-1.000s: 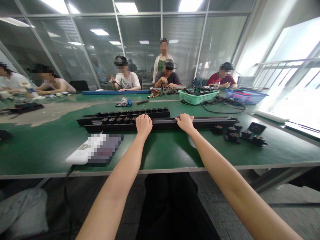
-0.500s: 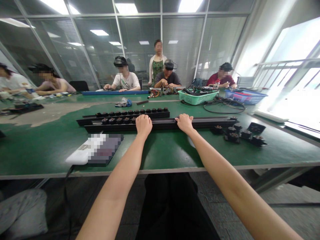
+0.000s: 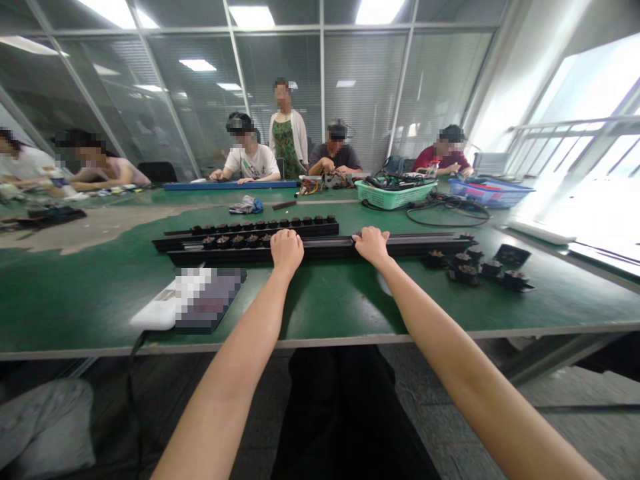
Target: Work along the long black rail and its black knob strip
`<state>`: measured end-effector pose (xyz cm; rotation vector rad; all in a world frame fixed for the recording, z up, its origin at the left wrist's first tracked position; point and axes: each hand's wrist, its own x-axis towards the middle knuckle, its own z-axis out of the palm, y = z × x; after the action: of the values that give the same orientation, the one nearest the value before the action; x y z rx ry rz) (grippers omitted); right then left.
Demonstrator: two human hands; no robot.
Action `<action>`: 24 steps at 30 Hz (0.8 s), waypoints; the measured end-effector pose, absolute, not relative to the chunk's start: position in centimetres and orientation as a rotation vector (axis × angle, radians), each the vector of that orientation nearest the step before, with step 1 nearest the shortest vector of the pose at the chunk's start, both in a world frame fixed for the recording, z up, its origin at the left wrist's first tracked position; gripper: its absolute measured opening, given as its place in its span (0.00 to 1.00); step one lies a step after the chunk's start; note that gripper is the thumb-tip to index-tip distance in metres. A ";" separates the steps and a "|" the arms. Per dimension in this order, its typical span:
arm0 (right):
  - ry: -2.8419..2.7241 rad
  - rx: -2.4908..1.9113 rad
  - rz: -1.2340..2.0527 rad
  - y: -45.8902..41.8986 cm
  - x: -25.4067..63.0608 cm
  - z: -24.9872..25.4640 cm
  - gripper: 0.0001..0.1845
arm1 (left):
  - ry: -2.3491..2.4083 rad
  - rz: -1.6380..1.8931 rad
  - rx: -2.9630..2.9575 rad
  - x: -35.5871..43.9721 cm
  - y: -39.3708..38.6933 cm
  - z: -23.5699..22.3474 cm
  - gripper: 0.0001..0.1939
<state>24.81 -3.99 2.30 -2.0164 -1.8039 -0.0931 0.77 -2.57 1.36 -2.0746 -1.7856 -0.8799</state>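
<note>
1. The left hand (image 3: 287, 252) and the right hand (image 3: 371, 244) stand well apart, both at 12 o'clock, each curled over the top of the long black rail (image 3: 325, 249). They appear to hold it, though how firmly cannot be told.
2. The long black rail lies flat across the green-topped bench (image 3: 95, 313), parallel to the bench's near edge. The wide spacing of the hands looks suited to steadying a piece this long at two points.
3. A second black rail (image 3: 250, 244) lies just behind it, almost touching, and carries a tight row of small black fittings (image 3: 265, 227). The even row suggests deliberate spacing along the rail.
4. At 2 o'clock, a loose cluster of similar black fittings (image 3: 467, 273) sits just beyond the rail's right end, probably kept there to stay within easy reach.
5. At 10 o'clock, a flat white-and-dark item (image 3: 195, 300) lies near the bench's front edge, too blurred to identify. A cable runs from it over that edge.
6. Farther off, a green plastic basket (image 3: 395, 195) holds bundled cables at 1 o'clock, and a blue plastic basket (image 3: 487, 193) sits at 2 o'clock. Across the bench, a seated co-worker (image 3: 334, 157) bends over tangled wires.
</note>
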 end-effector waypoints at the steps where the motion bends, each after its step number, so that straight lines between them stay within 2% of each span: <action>1: -1.801 -2.019 -0.091 -4.0 24.9 2.3 0.19 | -1.787 -0.875 -2.075 0.8 -2.6 1.4 0.18; 24: -1.832 -2.097 -0.104 -4.1 25.0 3.1 0.21 | -1.789 -0.842 -2.053 0.7 -2.4 1.2 0.18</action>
<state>25.03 -4.10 3.05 -2.0971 -1.8320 -0.1039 0.70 -2.43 1.22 -2.0534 -1.7889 -0.8423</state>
